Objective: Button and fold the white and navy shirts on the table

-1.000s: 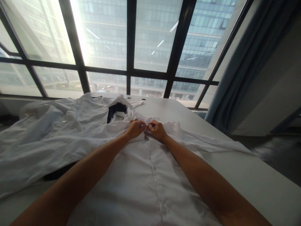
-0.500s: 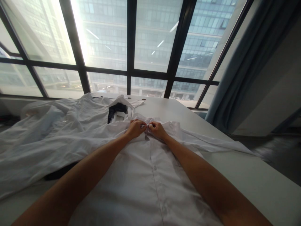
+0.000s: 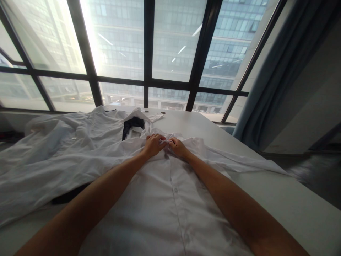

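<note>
A white button-up shirt point(image 3: 165, 199) lies flat on the table in front of me, its button placket running down the middle. Both my hands meet at its collar end. My left hand point(image 3: 153, 144) pinches the fabric on the left side of the placket, fingers curled closed. Facing it, my right hand point(image 3: 178, 147) grips the right side in the same way. The fingertips of the two hands nearly touch. Whatever small part lies between them is hidden by the fingers.
More white garments point(image 3: 61, 149) lie heaped to the left, with a dark piece of cloth point(image 3: 132, 124) among them. The white table point(image 3: 279, 199) runs off to the right. Behind it stand large windows point(image 3: 149, 53) and, at right, a grey-blue curtain point(image 3: 269, 85).
My hands have stayed at the collar, with small finger shifts only. The left hand's fingers have crept slightly further over the fabric.
</note>
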Motion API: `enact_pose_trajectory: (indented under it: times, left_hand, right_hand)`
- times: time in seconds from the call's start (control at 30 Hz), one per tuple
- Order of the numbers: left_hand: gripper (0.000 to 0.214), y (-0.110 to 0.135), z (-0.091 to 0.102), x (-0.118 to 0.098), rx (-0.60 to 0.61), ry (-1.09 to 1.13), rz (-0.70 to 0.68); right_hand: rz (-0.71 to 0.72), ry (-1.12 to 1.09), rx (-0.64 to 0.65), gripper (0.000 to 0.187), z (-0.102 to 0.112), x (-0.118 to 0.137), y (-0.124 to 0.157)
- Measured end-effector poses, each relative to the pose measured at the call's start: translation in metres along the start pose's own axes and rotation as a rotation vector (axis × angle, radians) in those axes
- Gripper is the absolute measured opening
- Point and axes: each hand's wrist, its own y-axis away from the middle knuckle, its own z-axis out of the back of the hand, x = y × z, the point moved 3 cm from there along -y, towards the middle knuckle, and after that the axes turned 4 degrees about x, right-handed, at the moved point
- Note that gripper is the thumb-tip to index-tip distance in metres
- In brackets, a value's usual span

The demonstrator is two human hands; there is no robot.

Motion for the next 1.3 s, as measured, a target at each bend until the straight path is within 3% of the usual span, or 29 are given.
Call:
enact_pose_trajectory:
  times: [0.1,0.27,0.6,0.77,0.87,0.97,1.07,1.2,1.3]
  left_hand:
    - [0.018,0.002,0.004,-0.003,-0.031,-0.042,-0.018]
    - [0.019,0.002,0.001,-0.004,0.035,-0.054,-0.089]
    - [0.018,0.000,-0.006,0.002,0.096,-0.023,-0.130]
    - [0.031,-0.002,0.008,0.008,-0.076,-0.002,0.013]
    - [0.036,-0.003,0.013,0.018,-0.158,-0.024,0.178]
    - [0.039,-0.005,0.011,0.031,-0.113,-0.002,0.300]
    - [0.042,-0.009,0.007,0.038,-0.088,0.062,0.304]
    - [0.050,-0.013,0.010,0.044,-0.076,0.095,0.281]
    - [0.049,-0.015,0.015,0.048,-0.012,0.075,0.280]
  right_hand:
    - [0.047,0.063,-0.032,0.010,0.001,0.003,0.003]
    - [0.156,0.223,-0.135,0.009,0.004,0.012,0.009]
    - [0.127,0.299,-0.172,0.016,0.007,0.016,0.012]
    - [0.090,0.044,-0.244,0.036,0.028,0.006,0.008]
    - [-0.006,0.129,-0.313,0.046,0.039,-0.004,0.007]
    - [-0.132,0.350,-0.270,0.055,0.039,-0.013,0.006]
    - [-0.196,0.414,-0.189,0.060,0.034,-0.017,0.004]
    - [-0.246,0.261,-0.148,0.058,0.033,-0.018,0.000]
    - [-0.180,0.099,-0.124,0.046,0.036,-0.017,-0.005]
